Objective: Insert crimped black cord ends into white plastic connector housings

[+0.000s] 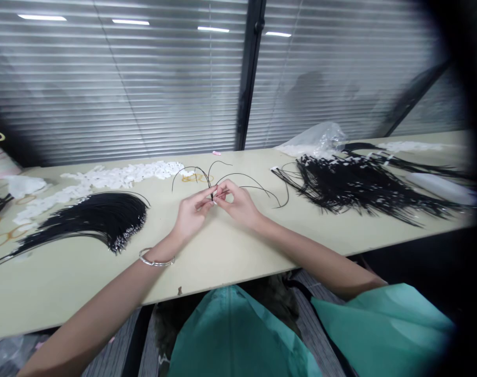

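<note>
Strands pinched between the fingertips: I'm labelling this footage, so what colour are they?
The strands are black, showing best in the head view.

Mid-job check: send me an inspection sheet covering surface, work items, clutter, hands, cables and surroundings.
Surface: pale table, small brown mark at its front edge.
Work items: thin black cords at the fingertips; black bundle left, black pile right.
Clutter: white pieces, yellow bands, clear plastic bag.
Hands: left hand and right hand both pinch the cords, fingers almost meeting.
Cables: nothing seen besides the black cords.
Surroundings: blinds behind the table.
</note>
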`<state>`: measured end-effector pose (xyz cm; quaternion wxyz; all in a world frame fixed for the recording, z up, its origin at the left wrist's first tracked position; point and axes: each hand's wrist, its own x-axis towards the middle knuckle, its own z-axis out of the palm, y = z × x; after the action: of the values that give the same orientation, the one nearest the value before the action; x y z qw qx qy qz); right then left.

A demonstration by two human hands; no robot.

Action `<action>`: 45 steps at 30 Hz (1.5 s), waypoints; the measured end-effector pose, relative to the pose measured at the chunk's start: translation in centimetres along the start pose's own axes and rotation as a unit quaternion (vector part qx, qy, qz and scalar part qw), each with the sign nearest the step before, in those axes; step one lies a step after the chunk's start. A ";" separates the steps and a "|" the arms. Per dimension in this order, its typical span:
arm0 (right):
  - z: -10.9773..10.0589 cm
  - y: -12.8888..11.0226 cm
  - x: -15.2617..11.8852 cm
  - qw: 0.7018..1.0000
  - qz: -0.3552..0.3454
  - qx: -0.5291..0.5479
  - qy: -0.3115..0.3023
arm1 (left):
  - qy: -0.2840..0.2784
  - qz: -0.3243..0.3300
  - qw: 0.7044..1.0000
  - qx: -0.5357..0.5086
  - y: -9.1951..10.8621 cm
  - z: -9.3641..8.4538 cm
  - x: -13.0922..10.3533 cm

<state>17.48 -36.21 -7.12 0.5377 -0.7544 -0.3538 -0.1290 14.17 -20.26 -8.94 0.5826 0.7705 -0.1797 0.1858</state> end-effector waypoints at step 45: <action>1.6 -1.1 0.6 0.980 -0.101 -0.138 -0.097 | -0.095 -0.012 0.995 0.010 -3.0 0.6 1.5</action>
<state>16.83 -34.39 -6.58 0.3756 -0.7909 -0.4572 -0.1562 16.98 -20.20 -10.85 0.5577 0.7924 -0.2229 0.1063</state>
